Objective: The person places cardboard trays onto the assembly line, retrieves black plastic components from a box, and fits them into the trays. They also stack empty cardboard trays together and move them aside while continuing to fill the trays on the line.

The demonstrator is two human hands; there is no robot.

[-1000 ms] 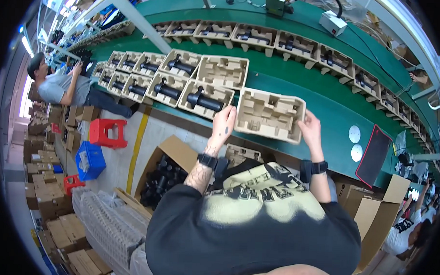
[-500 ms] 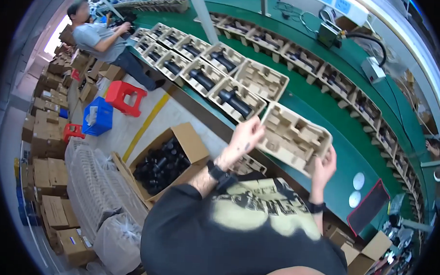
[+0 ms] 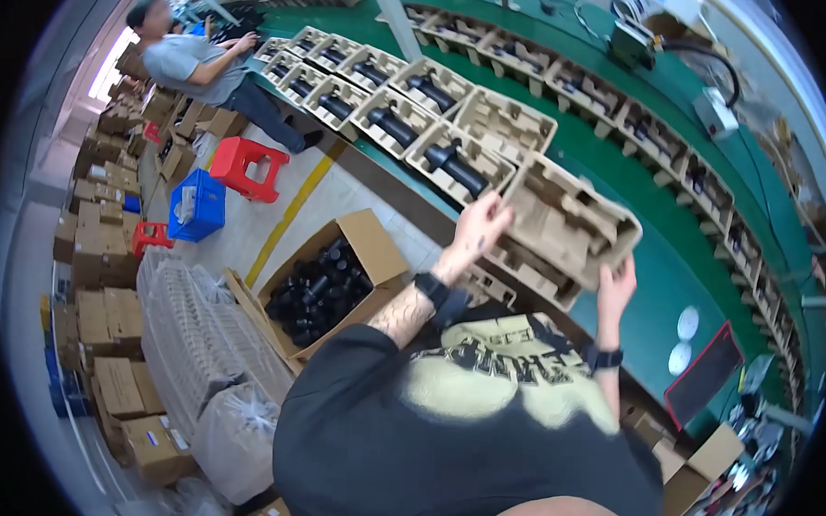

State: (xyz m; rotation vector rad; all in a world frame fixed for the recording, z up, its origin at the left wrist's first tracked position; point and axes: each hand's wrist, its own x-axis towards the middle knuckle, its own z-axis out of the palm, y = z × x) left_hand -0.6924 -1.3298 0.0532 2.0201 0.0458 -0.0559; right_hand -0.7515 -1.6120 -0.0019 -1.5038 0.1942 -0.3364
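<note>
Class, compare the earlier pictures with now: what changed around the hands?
The held tray tilted and shifted away from the person, exposing another tray on its near side. Left hand and right hand kept hold of the held tray; nearby black parts stayed put.

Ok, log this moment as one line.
left hand: holds beige tray, left side | right hand: holds its right side | beneath: second tray, partly hidden | left: third tray with black part

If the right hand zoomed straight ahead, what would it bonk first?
Most likely the held tan tray: its right end is just ahead of the right hand, seemingly touching it, though depth is unclear.
</note>
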